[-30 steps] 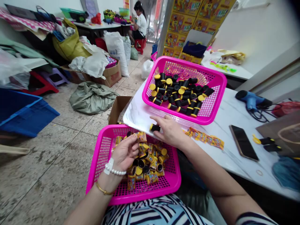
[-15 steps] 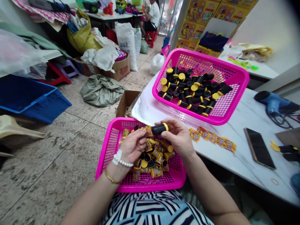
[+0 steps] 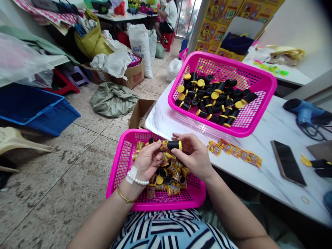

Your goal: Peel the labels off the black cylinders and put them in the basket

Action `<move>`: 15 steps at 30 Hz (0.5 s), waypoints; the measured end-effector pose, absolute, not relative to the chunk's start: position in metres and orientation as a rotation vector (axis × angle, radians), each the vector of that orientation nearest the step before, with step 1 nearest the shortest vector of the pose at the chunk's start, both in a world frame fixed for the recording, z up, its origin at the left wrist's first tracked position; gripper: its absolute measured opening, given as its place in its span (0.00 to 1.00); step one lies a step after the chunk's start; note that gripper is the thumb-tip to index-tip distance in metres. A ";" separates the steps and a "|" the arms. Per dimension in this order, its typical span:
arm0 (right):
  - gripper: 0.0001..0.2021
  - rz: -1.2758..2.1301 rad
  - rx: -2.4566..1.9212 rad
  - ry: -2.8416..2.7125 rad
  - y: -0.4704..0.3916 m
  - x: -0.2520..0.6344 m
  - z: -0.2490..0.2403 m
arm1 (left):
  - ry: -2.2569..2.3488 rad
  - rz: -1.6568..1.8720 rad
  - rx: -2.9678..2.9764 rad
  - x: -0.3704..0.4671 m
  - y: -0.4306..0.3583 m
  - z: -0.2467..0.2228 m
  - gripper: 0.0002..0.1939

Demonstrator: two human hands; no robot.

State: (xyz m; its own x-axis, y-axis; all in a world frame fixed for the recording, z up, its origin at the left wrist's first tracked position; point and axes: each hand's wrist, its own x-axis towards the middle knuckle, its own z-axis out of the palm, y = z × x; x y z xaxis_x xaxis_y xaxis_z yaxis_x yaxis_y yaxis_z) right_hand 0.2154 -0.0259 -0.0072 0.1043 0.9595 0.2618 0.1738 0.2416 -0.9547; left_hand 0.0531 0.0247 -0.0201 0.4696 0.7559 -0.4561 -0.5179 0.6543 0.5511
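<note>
Capped black cylinder brought level and in line with the printed sleeve.

One second ago the cylinder was at the table edge under the right hand; it is now above the lower pink basket, pinched by that hand around its yellow-capped end, while the left hand grips the sleeve. Hands are close together, parts end to end; whether the sleeve overlaps the cylinder cannot be told. This suggests the fitting step is at alignment. Lower basket: a heap of printed-wrapped pieces, dark ends showing. Upper pink basket, on the white table: loose black cylinders with yellow caps, unwrapped. Flat printed sleeves lie fanned just beside it.
</note>
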 end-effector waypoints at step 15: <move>0.17 0.607 -1.237 -1.449 -0.040 0.216 -0.021 | 0.764 0.703 0.731 0.038 0.019 -0.008 0.23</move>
